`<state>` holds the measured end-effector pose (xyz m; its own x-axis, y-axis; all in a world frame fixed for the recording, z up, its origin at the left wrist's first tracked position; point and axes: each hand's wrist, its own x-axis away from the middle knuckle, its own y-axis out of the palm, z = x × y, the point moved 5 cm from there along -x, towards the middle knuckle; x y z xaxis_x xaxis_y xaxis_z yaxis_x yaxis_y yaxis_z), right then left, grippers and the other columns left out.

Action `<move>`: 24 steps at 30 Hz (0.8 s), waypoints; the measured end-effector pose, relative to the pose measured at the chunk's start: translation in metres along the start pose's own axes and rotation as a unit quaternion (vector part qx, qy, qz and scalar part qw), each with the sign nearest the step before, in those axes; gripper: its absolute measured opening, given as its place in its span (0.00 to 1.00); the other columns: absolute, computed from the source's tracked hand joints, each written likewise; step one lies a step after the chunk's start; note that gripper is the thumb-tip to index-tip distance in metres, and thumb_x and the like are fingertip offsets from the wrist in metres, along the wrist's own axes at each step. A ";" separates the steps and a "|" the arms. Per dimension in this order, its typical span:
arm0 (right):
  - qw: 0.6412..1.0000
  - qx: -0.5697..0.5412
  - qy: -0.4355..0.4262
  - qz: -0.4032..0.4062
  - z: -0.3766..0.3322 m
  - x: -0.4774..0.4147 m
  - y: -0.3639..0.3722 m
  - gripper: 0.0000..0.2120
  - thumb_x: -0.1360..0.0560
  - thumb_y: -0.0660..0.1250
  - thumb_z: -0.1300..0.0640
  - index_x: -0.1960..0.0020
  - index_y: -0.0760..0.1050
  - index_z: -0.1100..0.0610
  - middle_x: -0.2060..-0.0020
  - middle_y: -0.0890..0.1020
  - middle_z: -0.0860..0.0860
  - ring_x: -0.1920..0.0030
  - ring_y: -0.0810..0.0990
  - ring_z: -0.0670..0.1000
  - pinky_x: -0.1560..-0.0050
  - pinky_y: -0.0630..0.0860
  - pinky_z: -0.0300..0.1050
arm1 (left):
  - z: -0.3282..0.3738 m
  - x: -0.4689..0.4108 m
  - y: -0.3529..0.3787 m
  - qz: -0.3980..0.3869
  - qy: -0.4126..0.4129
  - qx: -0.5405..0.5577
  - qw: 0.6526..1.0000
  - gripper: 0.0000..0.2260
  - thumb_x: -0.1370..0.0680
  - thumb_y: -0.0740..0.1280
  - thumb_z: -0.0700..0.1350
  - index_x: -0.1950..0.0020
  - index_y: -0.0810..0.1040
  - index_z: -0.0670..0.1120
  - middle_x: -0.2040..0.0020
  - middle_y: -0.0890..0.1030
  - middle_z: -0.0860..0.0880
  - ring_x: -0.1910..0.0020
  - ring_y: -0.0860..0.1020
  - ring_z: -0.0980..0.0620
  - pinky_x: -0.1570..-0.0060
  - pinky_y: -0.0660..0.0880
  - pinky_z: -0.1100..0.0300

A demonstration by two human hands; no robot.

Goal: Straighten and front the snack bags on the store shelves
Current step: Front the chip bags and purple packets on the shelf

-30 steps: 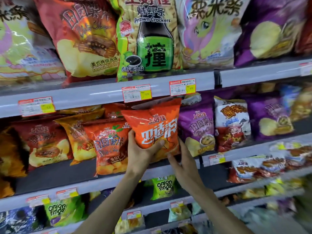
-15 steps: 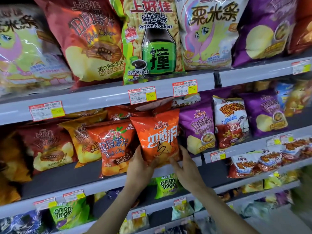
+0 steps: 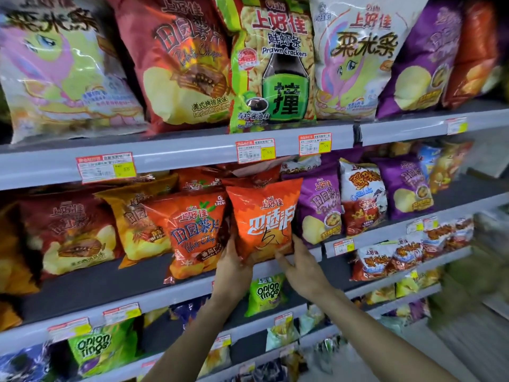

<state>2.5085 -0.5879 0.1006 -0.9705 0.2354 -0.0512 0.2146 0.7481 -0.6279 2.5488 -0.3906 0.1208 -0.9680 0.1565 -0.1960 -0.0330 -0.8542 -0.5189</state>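
Count, top shelf: six large bags stand in one row, from left to right a pony-print bag (image 3: 60, 70), a red potato-chip bag (image 3: 181, 59), a prawn-cracker bag (image 3: 275, 64), a second pony-print bag (image 3: 355, 56), a large purple bag (image 3: 424, 59) and an orange-red bag (image 3: 476, 51) cut off at the far right. Four price tags sit on the rail below them; the leftmost tag (image 3: 106, 166) is well apart from the other three.

Count, middle shelf (image 3: 110, 282): seven bags are readable, with blurred ones further right. The orange bag (image 3: 264, 219) stands upright at the front. It is just beside a tomato-chip bag (image 3: 195, 232) on its left and a small purple bag (image 3: 319, 210) on its right, and overlaps both edges. Left of these stand a yellow bag (image 3: 137, 216) and a dark red bag (image 3: 71, 232). Right of them stand a white-and-red bag (image 3: 360, 197) and another purple bag (image 3: 405, 188).

Two hands are on the orange bag. The left hand (image 3: 234, 260) grips its lower left corner, with the thumb on the front face and the fingers hidden behind. The right hand (image 3: 300, 264) lies against the lower right corner with its fingers straight and spread, not closed round anything. Whether the bag's bottom bears on the shelf cannot be told.

Obstructions: more bags lie behind the orange bag under the rail. Two green onion-ring bags show on lower shelves, one (image 3: 267, 293) between the forearms and one (image 3: 96, 346) near left.
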 end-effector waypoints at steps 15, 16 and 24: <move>0.974 0.222 -0.045 -0.009 -0.028 0.045 -0.056 0.27 0.15 0.58 0.41 0.20 0.65 0.52 0.23 0.70 0.52 0.23 0.66 0.55 0.25 0.65 0.50 | 0.043 0.057 -0.017 -0.100 0.037 -0.128 0.986 0.26 0.18 0.71 0.48 0.21 0.71 0.49 0.29 0.79 0.49 0.37 0.80 0.48 0.44 0.75 0.56; 0.970 0.236 -0.053 -0.005 -0.027 0.045 -0.062 0.27 0.15 0.58 0.41 0.20 0.66 0.53 0.23 0.71 0.52 0.23 0.66 0.55 0.25 0.65 0.50 | 0.049 0.055 -0.013 -0.101 0.047 -0.141 0.984 0.25 0.18 0.71 0.48 0.21 0.71 0.49 0.29 0.79 0.49 0.35 0.79 0.47 0.42 0.77 0.54; 0.941 0.314 -0.121 0.044 -0.001 0.031 -0.133 0.25 0.16 0.59 0.41 0.24 0.70 0.52 0.29 0.76 0.50 0.28 0.71 0.54 0.32 0.70 0.51 | 0.105 0.030 0.055 -0.087 0.096 -0.200 0.971 0.24 0.20 0.70 0.53 0.25 0.73 0.50 0.34 0.81 0.46 0.37 0.80 0.39 0.42 0.78 0.48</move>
<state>2.4505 -0.6795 0.1830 -0.9646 0.0742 -0.2531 0.2631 0.2010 -0.9436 2.4922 -0.4851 0.1741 -0.8909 0.4038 -0.2077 -0.0556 -0.5510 -0.8326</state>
